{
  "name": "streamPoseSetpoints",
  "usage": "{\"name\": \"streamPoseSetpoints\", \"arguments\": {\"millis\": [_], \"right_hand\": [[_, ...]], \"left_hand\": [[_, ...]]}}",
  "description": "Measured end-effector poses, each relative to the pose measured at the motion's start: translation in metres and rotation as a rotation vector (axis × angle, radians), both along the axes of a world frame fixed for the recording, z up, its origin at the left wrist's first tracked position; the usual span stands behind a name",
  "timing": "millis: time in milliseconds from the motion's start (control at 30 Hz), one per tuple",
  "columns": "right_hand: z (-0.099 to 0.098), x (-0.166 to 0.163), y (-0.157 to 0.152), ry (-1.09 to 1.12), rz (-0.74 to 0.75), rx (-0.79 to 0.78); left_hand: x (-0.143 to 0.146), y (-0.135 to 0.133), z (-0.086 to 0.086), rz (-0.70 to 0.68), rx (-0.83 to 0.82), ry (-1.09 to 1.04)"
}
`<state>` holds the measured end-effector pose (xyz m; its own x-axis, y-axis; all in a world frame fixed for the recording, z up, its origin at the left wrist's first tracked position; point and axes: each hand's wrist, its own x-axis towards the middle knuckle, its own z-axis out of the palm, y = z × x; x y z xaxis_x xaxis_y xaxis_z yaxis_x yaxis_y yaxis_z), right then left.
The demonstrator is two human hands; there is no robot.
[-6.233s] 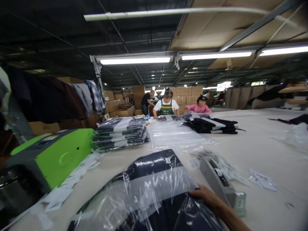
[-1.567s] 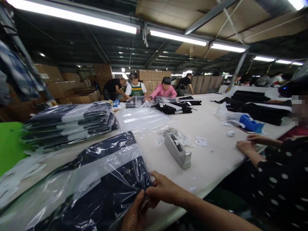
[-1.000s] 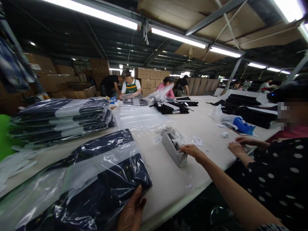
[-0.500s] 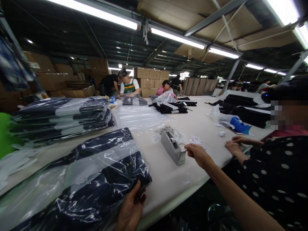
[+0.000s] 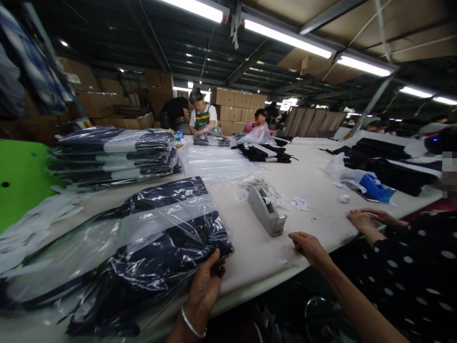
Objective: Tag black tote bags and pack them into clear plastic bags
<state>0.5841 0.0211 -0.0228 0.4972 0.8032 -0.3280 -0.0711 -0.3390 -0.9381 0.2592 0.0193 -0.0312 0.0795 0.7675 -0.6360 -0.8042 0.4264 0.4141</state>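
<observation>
A dark navy garment in a clear plastic bag (image 5: 160, 238) lies on the pale table (image 5: 314, 166) in front of me. My left hand (image 5: 207, 281) grips the bag's near right corner, thumb on top and fingers under the edge. My right hand (image 5: 307, 245) hovers over the table edge, just in front of a grey tape dispenser (image 5: 266, 216). Its fingers are curled inward, and whatever they hold is hidden.
A stack of bagged garments (image 5: 114, 155) sits at the back left beside a green machine (image 5: 21, 176) and loose white labels (image 5: 32, 228). Empty plastic bags (image 5: 217, 164) lie mid-table. A co-worker's hands (image 5: 364, 220) rest at the right edge near a blue dispenser (image 5: 376, 188).
My right hand went from the bag's corner to the tape dispenser and has now drawn back toward the table edge. My left hand stayed on the bag's corner.
</observation>
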Motion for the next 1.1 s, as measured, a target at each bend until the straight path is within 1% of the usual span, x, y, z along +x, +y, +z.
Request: {"name": "streamPoseSetpoints", "arguments": {"millis": [33, 100, 167, 233, 300, 367, 433, 500, 600, 667, 767, 867, 933, 1000, 1033, 1100], "right_hand": [[0.005, -0.012, -0.006, 0.028, 0.046, 0.008], [0.019, -0.049, -0.018, 0.1, 0.17, 0.056], [0.034, -0.099, -0.029, 0.14, 0.293, 0.127], [0.046, -0.148, -0.035, 0.121, 0.368, 0.184], [0.048, -0.186, -0.035, 0.094, 0.384, 0.227], [0.04, -0.208, -0.03, 0.054, 0.353, 0.249], [0.025, -0.216, -0.025, 0.001, 0.298, 0.255], [0.008, -0.218, -0.02, -0.021, 0.237, 0.252], [-0.011, -0.218, -0.016, 0.052, 0.153, 0.22], [-0.017, -0.22, -0.015, 0.128, 0.112, 0.206], [-0.018, -0.219, -0.015, 0.194, 0.13, 0.176], [-0.012, -0.213, -0.019, 0.215, 0.242, 0.129], [-0.009, -0.209, -0.022, 0.206, 0.313, 0.129], [-0.006, -0.207, -0.025, 0.144, 0.371, 0.164], [-0.006, -0.207, -0.026, 0.079, 0.389, 0.192], [-0.007, -0.209, -0.028, -0.121, 0.406, 0.262]], "left_hand": [[0.001, 0.0, 0.0, 0.01, -0.004, -0.005], [0.002, 0.001, -0.001, 0.023, -0.012, -0.009], [0.004, 0.002, -0.002, 0.018, -0.009, -0.008], [0.004, 0.002, -0.003, 0.002, 0.01, -0.012], [0.005, 0.002, -0.004, -0.013, 0.035, -0.019], [0.005, 0.001, -0.005, -0.023, 0.061, -0.029], [0.005, 0.0, -0.006, -0.033, 0.081, -0.038], [0.005, -0.001, -0.008, -0.039, 0.095, -0.048], [0.006, 0.0, -0.01, -0.032, 0.102, -0.062], [0.007, 0.001, -0.011, -0.022, 0.099, -0.074], [0.008, 0.001, -0.01, -0.003, 0.1, -0.095], [0.006, 0.001, -0.006, 0.035, 0.099, -0.115], [0.004, 0.0, -0.002, 0.06, 0.099, -0.116], [0.001, -0.002, 0.002, 0.064, 0.097, -0.103], [-0.001, -0.002, 0.004, 0.061, 0.092, -0.096], [-0.005, -0.004, 0.007, 0.06, 0.072, -0.083]]}}
